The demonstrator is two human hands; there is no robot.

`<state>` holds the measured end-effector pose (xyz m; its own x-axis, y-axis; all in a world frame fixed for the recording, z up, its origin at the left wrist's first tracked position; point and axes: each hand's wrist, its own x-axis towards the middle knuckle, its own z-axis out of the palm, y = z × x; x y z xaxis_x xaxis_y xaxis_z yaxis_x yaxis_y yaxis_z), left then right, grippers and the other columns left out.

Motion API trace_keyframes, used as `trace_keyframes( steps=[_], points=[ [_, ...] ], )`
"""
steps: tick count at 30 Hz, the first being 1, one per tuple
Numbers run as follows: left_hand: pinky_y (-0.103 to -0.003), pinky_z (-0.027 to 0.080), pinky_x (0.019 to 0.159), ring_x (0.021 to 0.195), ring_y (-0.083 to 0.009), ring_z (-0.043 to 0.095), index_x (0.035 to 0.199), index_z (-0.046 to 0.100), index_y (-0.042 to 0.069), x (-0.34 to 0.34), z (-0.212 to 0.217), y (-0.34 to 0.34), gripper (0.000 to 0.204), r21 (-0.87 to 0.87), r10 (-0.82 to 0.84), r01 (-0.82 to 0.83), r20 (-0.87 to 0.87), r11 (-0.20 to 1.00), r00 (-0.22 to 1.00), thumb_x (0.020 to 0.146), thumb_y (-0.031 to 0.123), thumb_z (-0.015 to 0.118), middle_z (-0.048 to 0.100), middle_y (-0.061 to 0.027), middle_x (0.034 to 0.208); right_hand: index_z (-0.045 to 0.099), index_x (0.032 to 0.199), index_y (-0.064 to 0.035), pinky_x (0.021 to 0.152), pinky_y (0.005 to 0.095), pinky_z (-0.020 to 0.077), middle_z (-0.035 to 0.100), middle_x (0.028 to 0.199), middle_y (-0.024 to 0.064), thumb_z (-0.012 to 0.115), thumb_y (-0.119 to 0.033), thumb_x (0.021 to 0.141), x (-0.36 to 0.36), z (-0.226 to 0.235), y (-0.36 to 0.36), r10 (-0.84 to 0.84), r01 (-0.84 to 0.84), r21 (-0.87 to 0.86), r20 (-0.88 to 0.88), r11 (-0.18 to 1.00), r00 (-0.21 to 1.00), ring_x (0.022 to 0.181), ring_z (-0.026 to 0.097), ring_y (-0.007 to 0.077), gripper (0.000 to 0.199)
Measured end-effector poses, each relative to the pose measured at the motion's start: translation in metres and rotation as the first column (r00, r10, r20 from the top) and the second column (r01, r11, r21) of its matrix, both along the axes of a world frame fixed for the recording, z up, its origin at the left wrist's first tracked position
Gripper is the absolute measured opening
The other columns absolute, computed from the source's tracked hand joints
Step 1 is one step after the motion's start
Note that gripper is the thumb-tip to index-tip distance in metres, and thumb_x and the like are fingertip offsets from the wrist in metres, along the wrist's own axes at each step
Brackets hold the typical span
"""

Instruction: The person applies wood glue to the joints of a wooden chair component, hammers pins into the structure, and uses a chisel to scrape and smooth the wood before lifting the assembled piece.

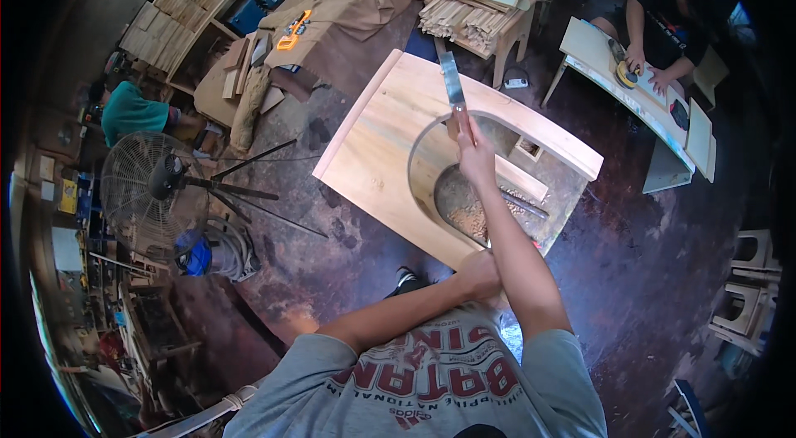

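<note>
My right hand [476, 158] is stretched out over the wooden workpiece and closed round the wooden handle of a flat-bladed tool [453, 80]. Its narrow metal blade points away from me toward the far edge. The workpiece [373, 131] is a pale wooden panel with a large U-shaped cutout. My left hand [479, 274] is closed at the panel's near edge, beside the cutout; what its fingers grip is hidden. Through the opening I see wood shavings [471, 218] and a dark rod [524, 204] lying below.
A standing fan [157, 181] and a vacuum cleaner [199, 254] are at left. A cloth-covered table [356, 3] and stacked wood strips [473, 22] stand at the back. Far right, a person runs a yellow sander [628, 73] on a white panel [597, 48]. Another person in green [133, 115] bends at left.
</note>
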<state>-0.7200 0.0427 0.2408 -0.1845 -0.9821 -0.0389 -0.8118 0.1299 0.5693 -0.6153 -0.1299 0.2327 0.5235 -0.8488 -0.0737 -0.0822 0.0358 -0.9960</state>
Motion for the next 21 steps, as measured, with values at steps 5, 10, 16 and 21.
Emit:
trace_keyframes(
  steps=[5,10,16,21],
  points=[
    [-0.047,0.059,0.082,0.1,-0.037,0.071,0.102,0.075,0.007,-0.006,-0.016,0.006,0.04,-0.008,0.049,-0.05,-0.032,0.999,0.998,0.071,0.032,0.077,0.074,-0.0169,0.102,0.054,0.152,-0.0083,0.09,0.0338,0.0494,0.071,0.117,0.0156,0.06,-0.019,0.102,-0.014,0.018,0.025,0.184,-0.183,0.159,0.01,0.97,0.983,0.102,0.066,0.0222,0.051],
    [-0.046,0.051,0.099,0.115,-0.0381,0.063,0.117,0.067,0.009,0.001,-0.009,0.005,0.05,-0.213,0.016,-0.091,-0.332,0.973,0.943,0.079,0.041,0.075,0.067,-0.0187,0.12,0.056,0.152,-0.0124,0.082,0.0349,0.0545,0.076,0.103,0.0096,0.059,-0.015,0.105,-0.008,0.082,0.069,0.249,-0.246,-0.087,0.028,0.965,0.968,0.092,0.07,0.0206,0.047],
    [-0.043,0.054,0.091,0.106,-0.0286,0.068,0.109,0.065,0.008,0.01,0.028,0.0,0.071,0.06,-0.198,0.191,0.146,0.98,0.969,0.064,0.061,0.081,0.068,-0.0088,0.102,0.04,0.161,-0.0106,0.042,0.0189,0.0285,0.055,0.073,-0.0085,0.062,-0.029,0.105,-0.075,0.133,-0.052,0.43,-0.587,0.145,0.546,0.797,0.719,0.052,0.042,0.0017,0.063],
    [-0.044,0.054,0.097,0.107,-0.0294,0.066,0.115,0.065,0.007,0.033,0.039,0.014,0.066,-0.359,-0.111,0.079,-0.071,0.93,0.991,0.068,0.048,0.086,0.068,-0.0087,0.108,0.066,0.127,-0.0075,0.047,0.0224,0.0355,0.063,0.075,-0.0009,0.074,-0.035,0.095,-0.228,0.032,-0.065,0.538,-0.525,0.507,0.136,0.684,0.832,0.057,0.053,0.0064,0.043]
  ],
)
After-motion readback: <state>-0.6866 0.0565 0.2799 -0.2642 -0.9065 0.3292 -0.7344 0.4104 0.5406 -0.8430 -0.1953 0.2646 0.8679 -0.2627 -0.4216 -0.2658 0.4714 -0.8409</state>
